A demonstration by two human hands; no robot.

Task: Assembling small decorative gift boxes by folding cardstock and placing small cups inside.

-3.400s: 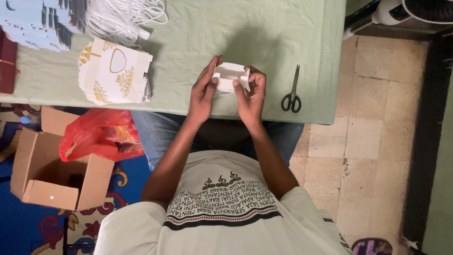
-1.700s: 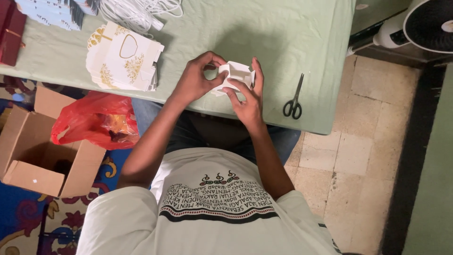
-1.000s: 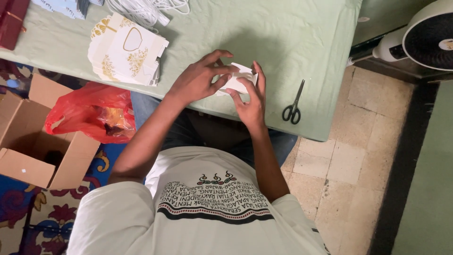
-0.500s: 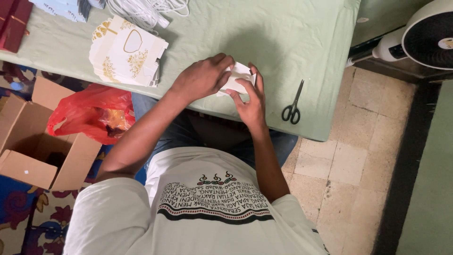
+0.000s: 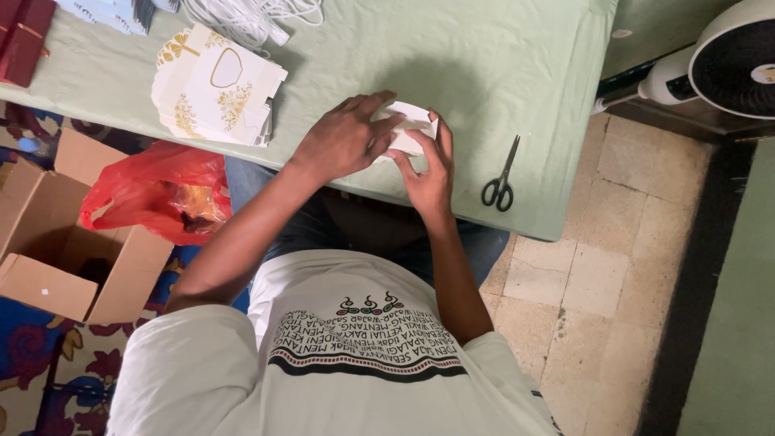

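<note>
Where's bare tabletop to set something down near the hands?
Widest free patch of green tablecloth: beyond the hands, between the white cord bundle and the table's right edge. Narrower strip between the right hand and scissors. Crowded on the left: stack of flat gold-printed boxes; left hand covers the white box.

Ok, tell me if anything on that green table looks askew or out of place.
Nothing stands out. Both hands, left hand and right hand, press a small white box. The printed card stack is a little fanned, and the scissors lie shut near the table edge.
</note>
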